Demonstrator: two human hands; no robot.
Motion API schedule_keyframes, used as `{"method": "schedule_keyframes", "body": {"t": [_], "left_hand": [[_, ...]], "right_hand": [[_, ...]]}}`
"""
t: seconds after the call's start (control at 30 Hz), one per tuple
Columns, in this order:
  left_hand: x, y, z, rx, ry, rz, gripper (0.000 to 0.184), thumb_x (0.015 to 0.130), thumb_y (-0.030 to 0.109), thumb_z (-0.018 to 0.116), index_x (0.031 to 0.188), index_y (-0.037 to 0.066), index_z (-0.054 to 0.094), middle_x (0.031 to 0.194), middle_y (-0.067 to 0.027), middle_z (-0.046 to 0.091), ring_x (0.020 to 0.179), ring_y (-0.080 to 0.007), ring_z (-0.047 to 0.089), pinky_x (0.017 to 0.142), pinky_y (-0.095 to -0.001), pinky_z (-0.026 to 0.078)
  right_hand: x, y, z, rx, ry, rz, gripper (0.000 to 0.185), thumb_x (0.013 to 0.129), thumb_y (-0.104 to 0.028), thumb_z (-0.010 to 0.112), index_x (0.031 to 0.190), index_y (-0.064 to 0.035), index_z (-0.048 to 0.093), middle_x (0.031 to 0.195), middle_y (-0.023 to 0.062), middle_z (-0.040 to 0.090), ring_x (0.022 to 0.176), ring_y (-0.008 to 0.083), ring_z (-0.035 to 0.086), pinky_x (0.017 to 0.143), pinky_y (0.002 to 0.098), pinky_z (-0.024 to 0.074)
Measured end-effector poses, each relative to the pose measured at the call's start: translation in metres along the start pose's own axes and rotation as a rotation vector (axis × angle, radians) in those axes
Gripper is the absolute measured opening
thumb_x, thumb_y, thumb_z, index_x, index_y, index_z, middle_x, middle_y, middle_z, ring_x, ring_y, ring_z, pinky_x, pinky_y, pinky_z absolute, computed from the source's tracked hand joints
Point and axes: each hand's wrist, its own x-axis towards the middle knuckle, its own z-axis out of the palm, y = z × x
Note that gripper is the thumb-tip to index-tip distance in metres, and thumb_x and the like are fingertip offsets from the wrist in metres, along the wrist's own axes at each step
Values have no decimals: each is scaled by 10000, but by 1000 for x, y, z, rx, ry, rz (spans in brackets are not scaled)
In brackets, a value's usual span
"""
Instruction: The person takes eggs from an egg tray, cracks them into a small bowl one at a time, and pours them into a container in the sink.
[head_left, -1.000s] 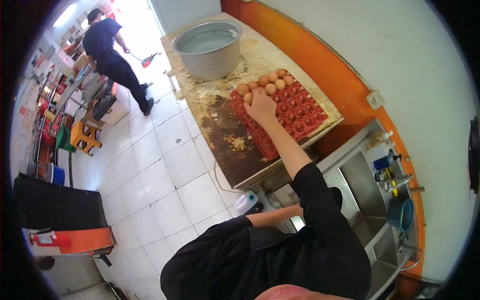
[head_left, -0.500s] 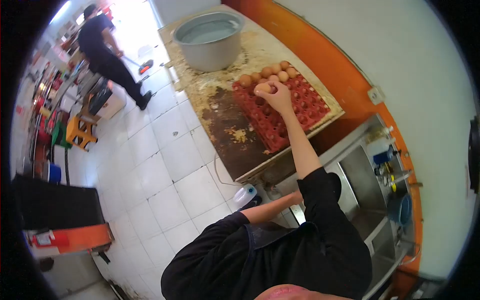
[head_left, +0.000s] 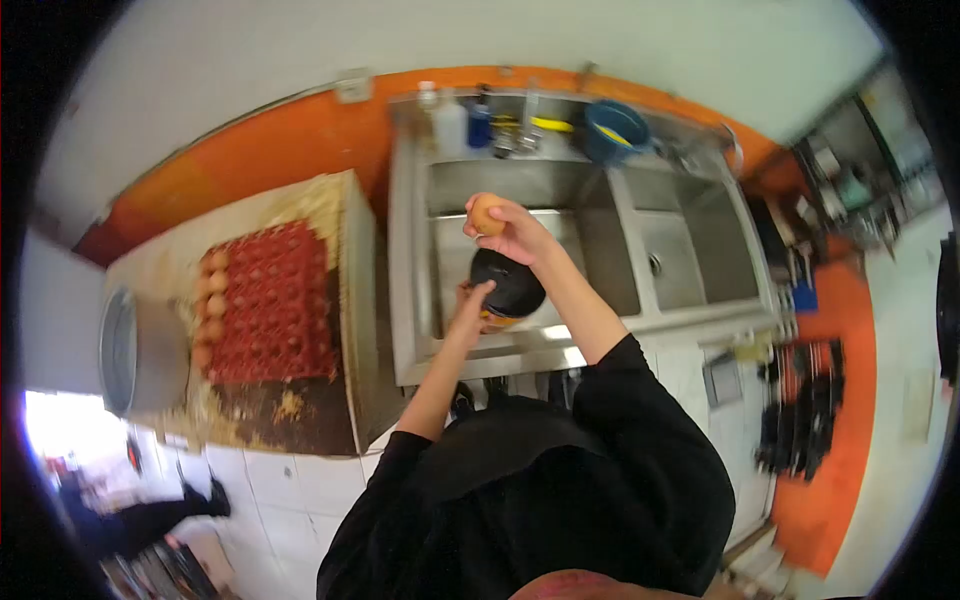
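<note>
My right hand (head_left: 522, 240) is closed round a brown egg (head_left: 488, 214) above the left sink basin (head_left: 455, 200). Just below it, my left hand (head_left: 470, 312) grips the near left side of a black rounded vessel (head_left: 512, 282). An orange-yellow patch shows at the vessel's lower edge; what that is, I cannot make out. To the left, a red egg tray (head_left: 265, 310) lies on a worn table, with a row of brown eggs (head_left: 216, 305) along its far left side.
A large metal pot (head_left: 160, 350) stands at the table's left end. Bottles (head_left: 479, 125) and a blue bucket (head_left: 612, 140) line the sink's back ledge. A second basin (head_left: 690, 235) is on the right. Another person's legs (head_left: 165, 515) show at lower left.
My view has swung right from the table to the sink. My right hand has carried an egg away from the tray. My left hand now shows, holding the black vessel.
</note>
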Motion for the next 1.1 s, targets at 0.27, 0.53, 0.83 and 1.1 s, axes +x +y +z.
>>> {"method": "schedule_keyframes", "body": {"t": [0.27, 0.53, 0.83, 1.1], "left_hand": [[25, -25, 10, 113, -122, -215, 515, 736, 363, 668, 1088, 124, 377, 891, -20, 548, 661, -105, 519, 462, -223, 368], [19, -9, 15, 147, -47, -199, 573, 714, 384, 676, 1118, 165, 335, 967, -11, 494, 785, -102, 474, 575, -247, 372], [11, -3, 26, 182, -38, -203, 629, 700, 384, 693, 1143, 159, 308, 972, -22, 479, 770, -102, 465, 601, -255, 364], [24, -18, 29, 203, -75, -205, 667, 691, 380, 700, 1154, 126, 292, 991, -54, 475, 776, -120, 476, 590, -272, 379]], "right_hand": [[-185, -31, -92, -586, 735, 78, 178, 768, -166, 607, 895, -64, 533, 713, 10, 494, 589, 84, 501, 420, 178, 331], [-264, 8, -155, -1777, 1090, 314, 285, 757, -331, 619, 840, -63, 571, 577, 132, 567, 619, 289, 614, 527, 379, 482], [-279, 24, -152, -2095, 1053, 544, 263, 767, -314, 558, 841, -62, 567, 775, 193, 605, 708, 362, 610, 631, 447, 500], [-285, 21, -166, -1963, 1155, 377, 260, 751, -291, 588, 864, -57, 587, 753, 163, 612, 663, 277, 623, 563, 375, 498]]}}
